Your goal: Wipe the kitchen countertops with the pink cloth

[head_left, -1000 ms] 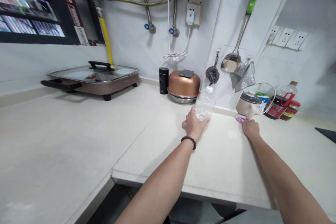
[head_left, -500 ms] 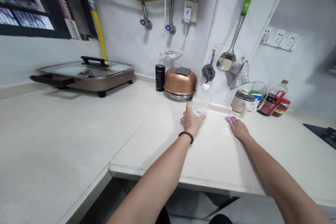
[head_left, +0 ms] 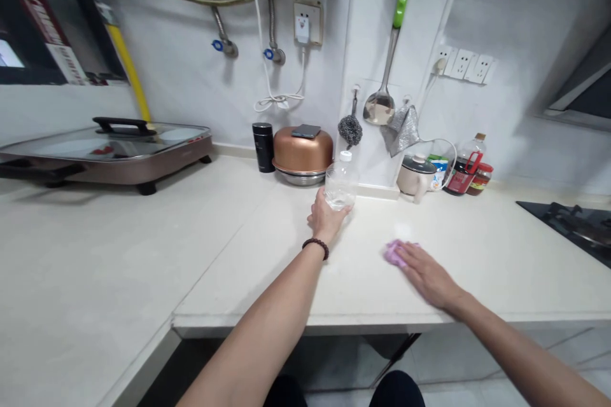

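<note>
- The left hand [head_left: 328,216] grasps a clear container [head_left: 337,187] low on its side, fingers and thumb curved around it.
- A white cap [head_left: 345,156] shows at the top of that clear plastic; the outlines overlap, so I cannot tell whether it belongs to a separate bottle behind.
- The clear container is upright at the back of the pale table [head_left: 143,254], just in front and to the right of a copper-coloured dome [head_left: 303,151].
- A dark bead bracelet [head_left: 317,243] circles the left wrist.
- The right hand [head_left: 429,273] has its fingers stretched over a crumpled pink cloth [head_left: 394,254], holding it against the table; both are slightly blurred.
- The pink cloth lies nearer the front edge than the container, well apart from it.
- The dome sits over a steel bowl [head_left: 305,179], a flat dark slab [head_left: 306,131] on top and a black canister [head_left: 263,147] just beside it.
- A lidded electric pan [head_left: 167,162] stands at the left.
- Right of the container, a beige pot [head_left: 411,182] stands near a red-labelled bottle [head_left: 458,180] and a red-lidded jar [head_left: 480,180].
- A ladle-like turner [head_left: 389,63] with a green handle hangs on the wall between a wire scrubber [head_left: 351,131] and a silver cloth [head_left: 405,130].
</note>
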`<move>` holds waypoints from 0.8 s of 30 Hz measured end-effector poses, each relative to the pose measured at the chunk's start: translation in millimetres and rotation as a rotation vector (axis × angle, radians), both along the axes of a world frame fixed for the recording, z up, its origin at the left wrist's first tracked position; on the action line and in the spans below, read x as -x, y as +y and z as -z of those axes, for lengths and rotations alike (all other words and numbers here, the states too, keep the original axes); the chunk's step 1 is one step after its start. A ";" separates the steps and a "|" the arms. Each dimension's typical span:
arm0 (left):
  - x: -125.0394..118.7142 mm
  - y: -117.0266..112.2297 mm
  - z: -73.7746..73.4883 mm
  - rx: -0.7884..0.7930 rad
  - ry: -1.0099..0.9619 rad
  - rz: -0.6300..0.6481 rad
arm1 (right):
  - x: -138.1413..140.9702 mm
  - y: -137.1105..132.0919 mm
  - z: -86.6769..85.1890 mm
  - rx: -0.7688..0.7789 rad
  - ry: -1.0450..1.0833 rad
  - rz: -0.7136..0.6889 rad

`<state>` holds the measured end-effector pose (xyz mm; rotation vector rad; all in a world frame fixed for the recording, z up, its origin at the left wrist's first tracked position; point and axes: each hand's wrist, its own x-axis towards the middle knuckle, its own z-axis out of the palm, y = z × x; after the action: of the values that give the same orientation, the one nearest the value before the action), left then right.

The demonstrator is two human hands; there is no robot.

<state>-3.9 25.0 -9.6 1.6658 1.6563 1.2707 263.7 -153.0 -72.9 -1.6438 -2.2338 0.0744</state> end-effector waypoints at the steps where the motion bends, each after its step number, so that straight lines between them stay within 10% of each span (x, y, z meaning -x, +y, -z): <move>1: -0.1 1.1 0.8 -0.004 -0.008 -0.001 | -32.4 -10.4 3.1 -0.003 -0.009 0.077; 7: -0.4 12.0 10.4 -0.076 -0.090 -0.003 | -225.1 -67.3 21.5 0.049 -0.177 0.596; 11: -0.9 16.2 14.0 -0.125 -0.123 0.000 | -277.0 -81.5 21.7 0.008 -0.306 0.794; 16: -5.6 12.9 11.9 -0.148 -0.106 0.011 | -250.0 -67.1 18.5 0.023 -0.320 0.914; 24: -20.5 4.4 17.1 -0.189 -0.134 0.163 | -118.9 -16.8 29.9 -0.029 -0.197 0.354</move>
<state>16.6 29.4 -26.7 1.7419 1.3293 1.4598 382.5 -169.8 -102.8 -2.0801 -2.0267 -0.2195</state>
